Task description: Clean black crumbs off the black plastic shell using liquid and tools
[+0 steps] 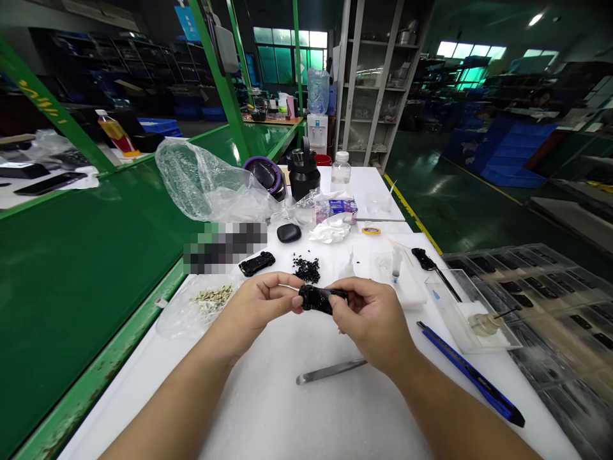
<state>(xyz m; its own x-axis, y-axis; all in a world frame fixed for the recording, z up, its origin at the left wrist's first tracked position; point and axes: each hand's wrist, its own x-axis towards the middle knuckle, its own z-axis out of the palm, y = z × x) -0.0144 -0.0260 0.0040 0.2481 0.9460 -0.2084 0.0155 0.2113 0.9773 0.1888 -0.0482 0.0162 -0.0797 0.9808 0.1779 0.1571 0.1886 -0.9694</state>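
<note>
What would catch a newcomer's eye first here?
Probably the black part in the middle, held above the white table between the left-hand grip and the right-hand grip. Then the broad green surface along the left, and the blue utility knife lying on the table's right side.

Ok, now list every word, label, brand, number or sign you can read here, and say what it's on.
No text can be read with certainty.
Blue sign: pale characters, too blurred to read.
Green slanted beam: yellow marks, unreadable.
Blue and pink pack: pale lettering, too small to read.
Blue cutter: pale marking, too small to read.
</note>
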